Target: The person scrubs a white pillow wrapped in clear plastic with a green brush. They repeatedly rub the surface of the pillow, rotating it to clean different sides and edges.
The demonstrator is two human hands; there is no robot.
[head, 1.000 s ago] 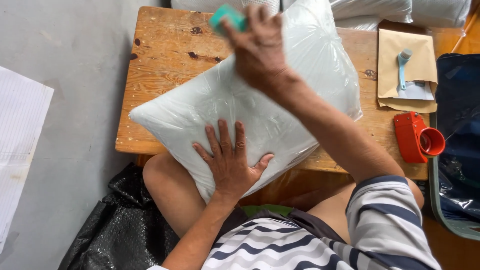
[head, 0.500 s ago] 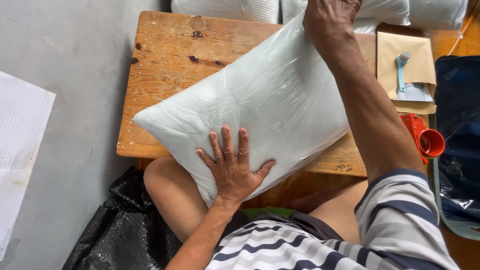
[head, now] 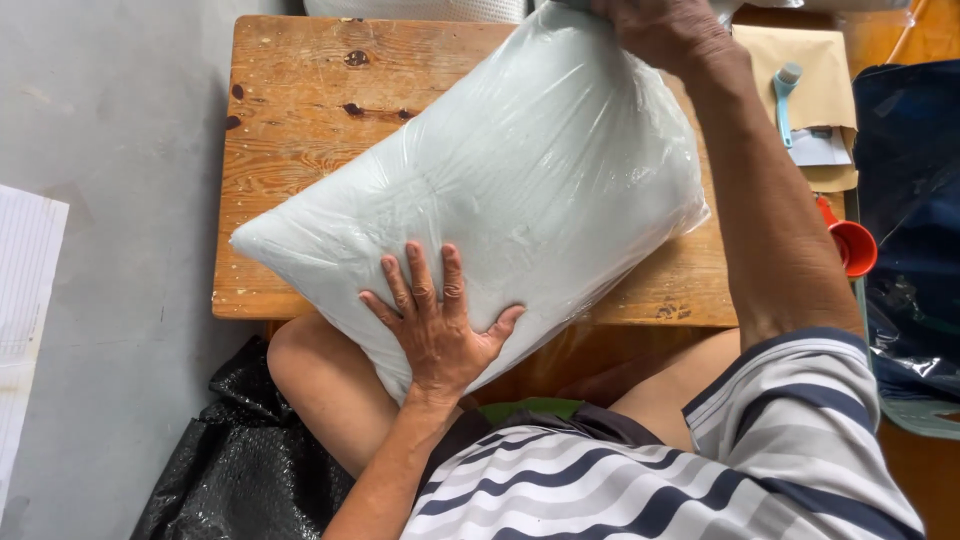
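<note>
A large white pillow in a clear plastic bag (head: 500, 190) lies aslant across a small wooden table (head: 300, 110), its near corner overhanging onto my knee. My left hand (head: 435, 320) presses flat on that near corner, fingers spread. My right hand (head: 665, 30) is closed on the far top end of the bag at the upper edge of the view; its fingertips are partly cut off.
Brown envelopes with a pale blue tool (head: 785, 95) lie at the table's right end. A red tape dispenser (head: 850, 245) sits beside a dark blue bag (head: 910, 200). A black plastic sack (head: 240, 460) is on the grey floor, white paper (head: 25, 300) at left.
My right hand has gone from above the pillow's middle, where it held a small green thing, to the bag's far top end. The left hand stays pressed on the near corner.
</note>
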